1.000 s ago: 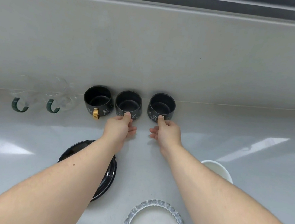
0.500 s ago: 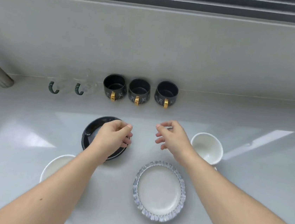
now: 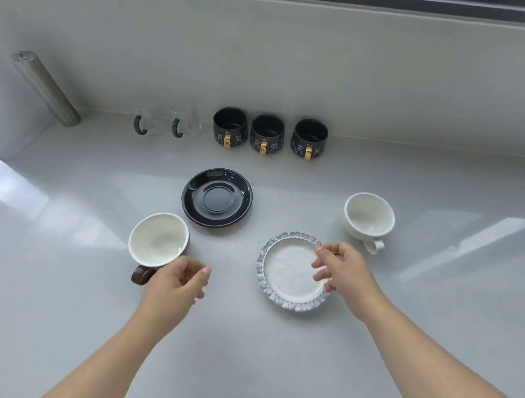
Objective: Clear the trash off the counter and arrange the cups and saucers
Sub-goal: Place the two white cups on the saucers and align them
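Counter (image 3: 435, 333): A pale grey, shiny top is seen, with a wall of the same colour behind it.

Black cups: Three black cups are lined up at the back, by the wall. The left black cup (image 3: 230, 128), the middle black cup (image 3: 267, 134) and the right black cup (image 3: 309, 138) are set close side by side. Their gold handles are turned to the front. Little white drawings are seen on their sides.

Glass cups: Two clear cups with green handles are placed left of the black ones, the first glass cup (image 3: 147, 123) and the second glass cup (image 3: 186, 124). They are hard to see well.

Black saucer (image 3: 217, 197): It is laid flat in front of the black cups. Nothing is set on it.

Brown-handled cup (image 3: 158, 242): It is white inside and stood upright, just left of and nearer than the black saucer. Its brown handle is pointed to the front.

White cup (image 3: 368, 219): It is stood on the right, with its handle turned to the front.

Frilly saucer (image 3: 291, 275): A white saucer with a wavy grey-blue rim is laid flat between the two white-inside cups.

Left hand (image 3: 176, 284): It is held beside the brown handle, fingers curled loosely. Nothing is gripped.

Right hand (image 3: 344, 273): It is spread over the right edge of the frilly saucer. The fingertips are at the rim, but whether the saucer is gripped cannot be told.

Metal bar (image 3: 46, 89): A grey round bar is seen at the far left.
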